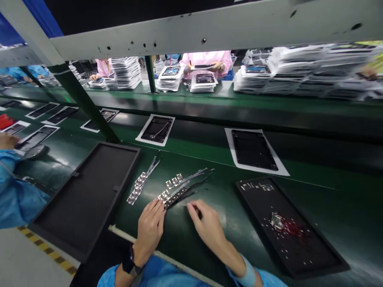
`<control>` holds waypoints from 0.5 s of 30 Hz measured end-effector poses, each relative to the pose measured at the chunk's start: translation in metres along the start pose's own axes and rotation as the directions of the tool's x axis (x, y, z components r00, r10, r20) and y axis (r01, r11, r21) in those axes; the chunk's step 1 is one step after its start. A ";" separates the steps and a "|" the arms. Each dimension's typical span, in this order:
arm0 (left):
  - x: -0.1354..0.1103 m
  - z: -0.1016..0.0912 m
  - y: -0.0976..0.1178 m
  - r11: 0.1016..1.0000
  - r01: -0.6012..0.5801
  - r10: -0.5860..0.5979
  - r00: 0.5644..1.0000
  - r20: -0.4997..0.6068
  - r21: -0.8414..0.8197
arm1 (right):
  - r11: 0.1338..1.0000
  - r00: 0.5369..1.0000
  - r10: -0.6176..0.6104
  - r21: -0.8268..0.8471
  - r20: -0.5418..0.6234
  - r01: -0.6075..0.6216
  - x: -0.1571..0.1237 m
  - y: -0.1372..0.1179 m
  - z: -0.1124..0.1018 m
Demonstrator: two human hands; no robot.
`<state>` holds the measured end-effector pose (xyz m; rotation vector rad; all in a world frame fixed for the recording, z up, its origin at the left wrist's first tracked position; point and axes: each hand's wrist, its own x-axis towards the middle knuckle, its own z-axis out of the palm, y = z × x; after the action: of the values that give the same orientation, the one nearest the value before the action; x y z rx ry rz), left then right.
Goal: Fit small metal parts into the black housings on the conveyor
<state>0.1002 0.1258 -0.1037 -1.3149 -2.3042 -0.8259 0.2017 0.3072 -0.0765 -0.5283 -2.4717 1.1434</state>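
Observation:
My left hand [152,223] has its fingertips and thumb at the near end of a row of small circuit boards [175,197], partly covering them. Thin dark cables [194,185] fan out from these boards to the right. Just right of the cables, my right hand [208,223] is curled with thumb and forefinger drawn together; whatever lies between them cannot be made out. A short row of similar boards [174,181] lies beyond my fingers. Another overlapping strip of boards [137,188] with cables rests to the left.
A black tray [86,191] stands at left. Another black tray [299,239] at right holds small parts and red bits. Black panels on white sheets [254,149] line the belt. Stacks [299,71] and co-workers are behind; a co-worker's blue sleeve [18,195] is at left.

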 end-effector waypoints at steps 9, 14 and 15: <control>0.000 -0.004 0.012 0.993 -0.057 0.079 0.969 0.235 -0.100 | 0.579 0.748 0.494 0.474 0.443 -0.663 0.004 -0.016 0.047; 0.014 -0.003 -0.001 0.949 -0.311 0.288 0.812 0.507 -0.040 | 0.554 0.777 0.491 0.548 0.393 -0.627 -0.005 -0.009 0.046; 0.016 -0.003 -0.003 0.940 -0.341 0.302 0.792 0.530 -0.025 | 0.551 0.779 0.507 0.556 0.370 -0.622 -0.009 -0.008 0.044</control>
<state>0.0893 0.1329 -0.0933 -2.0317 -2.3434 -0.2770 0.1871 0.2704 -0.0986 -1.0812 -1.8042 2.2746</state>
